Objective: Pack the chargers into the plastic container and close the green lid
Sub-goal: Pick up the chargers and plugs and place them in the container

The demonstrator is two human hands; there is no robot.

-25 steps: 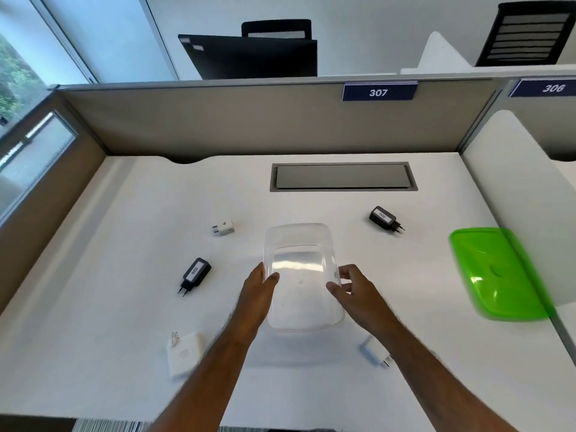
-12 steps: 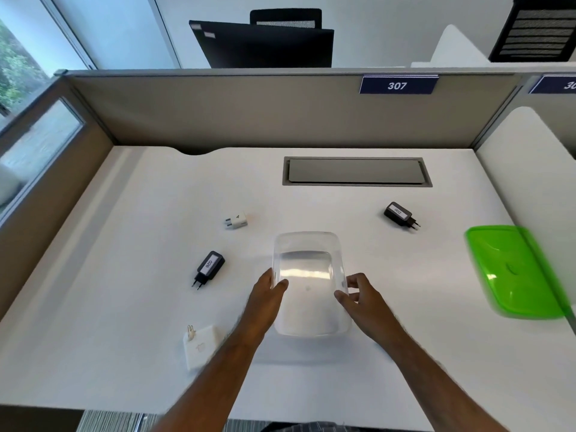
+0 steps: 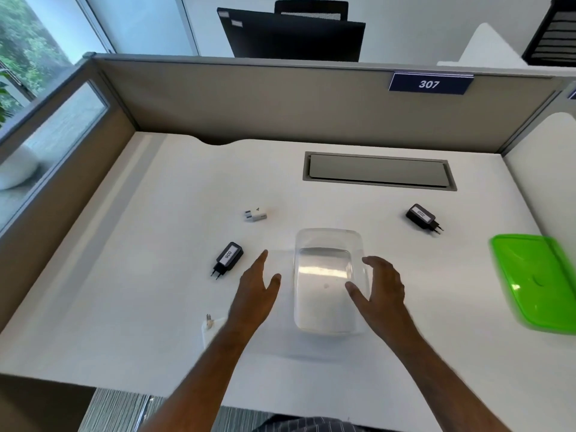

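Packing has not begun: the clear, empty container point(image 3: 327, 282) sits at desk point(image 3: 156, 307) centre, and both hands, left point(image 3: 257, 291) and right point(image 3: 378, 286), hover spread and empty on either side of it. Next I would pick up the nearest charger, the black one point(image 3: 228, 258) at 9 o'clock. Others lie at 11 point(image 3: 256, 214), 1 point(image 3: 421, 216) and 7 point(image 3: 212, 330); the lid point(image 3: 536, 279) waits at 3.

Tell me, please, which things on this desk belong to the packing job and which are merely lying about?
For the job:
clear plastic container
green lid
black charger labelled 026
black charger by the lid
small white charger
white charger near the left forearm

Just there:
grey cable hatch
307 sign
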